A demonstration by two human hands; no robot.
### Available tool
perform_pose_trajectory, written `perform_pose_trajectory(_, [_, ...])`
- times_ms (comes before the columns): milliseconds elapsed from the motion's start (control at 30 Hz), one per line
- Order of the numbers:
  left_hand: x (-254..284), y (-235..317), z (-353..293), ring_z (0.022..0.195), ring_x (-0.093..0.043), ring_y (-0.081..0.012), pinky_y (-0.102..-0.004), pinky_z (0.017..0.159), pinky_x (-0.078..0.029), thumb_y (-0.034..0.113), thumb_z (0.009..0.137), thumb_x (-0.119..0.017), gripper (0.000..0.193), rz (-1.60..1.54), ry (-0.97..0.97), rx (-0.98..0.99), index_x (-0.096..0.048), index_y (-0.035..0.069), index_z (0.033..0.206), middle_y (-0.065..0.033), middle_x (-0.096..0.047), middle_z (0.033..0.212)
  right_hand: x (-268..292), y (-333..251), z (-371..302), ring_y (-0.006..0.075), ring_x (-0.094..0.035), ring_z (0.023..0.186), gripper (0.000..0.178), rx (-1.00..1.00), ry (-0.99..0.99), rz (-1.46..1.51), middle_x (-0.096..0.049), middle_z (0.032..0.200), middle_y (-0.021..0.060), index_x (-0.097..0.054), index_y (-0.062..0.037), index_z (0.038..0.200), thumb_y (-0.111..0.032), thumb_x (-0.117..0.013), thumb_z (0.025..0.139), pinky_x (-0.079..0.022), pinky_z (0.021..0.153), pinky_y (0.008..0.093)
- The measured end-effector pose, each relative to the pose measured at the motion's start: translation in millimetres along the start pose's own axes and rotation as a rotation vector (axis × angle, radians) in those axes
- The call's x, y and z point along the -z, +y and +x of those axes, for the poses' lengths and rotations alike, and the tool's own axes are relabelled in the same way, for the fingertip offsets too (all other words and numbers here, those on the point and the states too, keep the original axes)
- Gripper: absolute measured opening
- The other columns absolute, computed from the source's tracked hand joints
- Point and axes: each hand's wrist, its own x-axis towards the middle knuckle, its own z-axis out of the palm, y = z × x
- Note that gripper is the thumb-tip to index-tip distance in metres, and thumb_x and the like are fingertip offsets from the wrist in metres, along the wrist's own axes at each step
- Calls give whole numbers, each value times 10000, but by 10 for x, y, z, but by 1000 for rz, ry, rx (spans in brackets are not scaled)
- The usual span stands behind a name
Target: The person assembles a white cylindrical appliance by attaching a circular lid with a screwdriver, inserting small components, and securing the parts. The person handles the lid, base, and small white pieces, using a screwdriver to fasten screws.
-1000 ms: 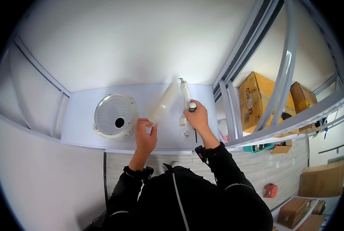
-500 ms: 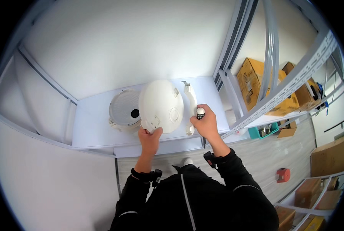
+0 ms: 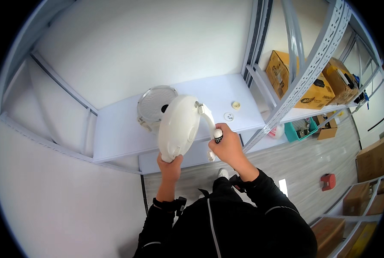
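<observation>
A white rounded plastic shell [image 3: 179,124], like an appliance housing, is held tilted above the front of the shelf. At its lower end my left hand [image 3: 170,168] is closed round the edge, thumb on the outside. My right hand [image 3: 229,146] is closed on a curved white handle [image 3: 206,116], whose upper end meets the shell's upper right corner; whether it is fastened there I cannot tell. A small white-topped piece with a black-and-white checkered side [image 3: 218,135] pokes out of the same hand. Behind the shell stands a round white part [image 3: 151,105] with a grey ribbed inside, partly hidden.
On the white shelf [image 3: 119,137] lie a small white disc [image 3: 229,116] and a small cream-coloured round piece [image 3: 236,105]. Grey perforated posts [image 3: 297,77] rise at the right, with cardboard boxes [image 3: 308,88] beyond. A teal basket [image 3: 300,129] and a red stool [image 3: 328,182] are lower right.
The shell has tilted more upright and turned narrower in view. The handle's upper end has come from apart to the shell's corner. The two small round pieces on the shelf now show.
</observation>
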Motion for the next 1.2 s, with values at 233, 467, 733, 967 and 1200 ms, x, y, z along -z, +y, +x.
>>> perform_pose_trajectory(233, [38, 272, -329, 841, -614, -89, -265, 723, -501, -51, 821, -691, 396, 217, -57, -140, -651, -5, 1212, -30, -681, 1006, -94, -189, -274, 440, -730, 843, 461, 40, -8, -45, -749, 893, 225, -619, 40, 1209, -110, -733, 788, -583, 773, 487])
perform_pose_trajectory(467, [251, 210, -427, 847, -592, -77, -271, 723, -486, -40, 832, -669, 397, 270, -163, -103, -686, -15, 1228, 0, -678, 975, -136, -250, -421, 390, -730, 794, 518, 73, -2, 68, -733, 878, 205, -598, 5, 1253, -114, -779, 783, -572, 726, 441])
perform_pose_trajectory(733, [241, 336, -461, 732, -602, -60, -265, 626, -469, -43, 822, -703, 185, 162, -145, -57, -719, -7, 1003, 22, -681, 844, -80, -348, -417, 82, -556, 613, 679, -155, -173, 678, -594, 784, -6, -542, -68, 1454, -114, -842, 847, -479, 548, 272])
perform_pose_trajectory(967, [221, 292, -411, 747, -632, -68, -269, 636, -484, -33, 824, -729, 169, 13, -168, 4, -734, -11, 991, 10, -718, 864, -86, -389, -448, 82, -566, 593, 838, -110, -136, 737, -581, 782, -15, -442, -106, 1599, -100, -856, 871, -463, 520, 255])
perform_pose_trajectory(1200, [159, 402, -363, 798, -650, -72, -271, 688, -504, -18, 833, -748, 199, -8, -230, -34, -748, -19, 1032, 1, -737, 902, -48, -411, -397, 98, -565, 594, 953, -66, -183, 700, -580, 796, -1, -336, -121, 1670, -121, -859, 874, -467, 532, 268])
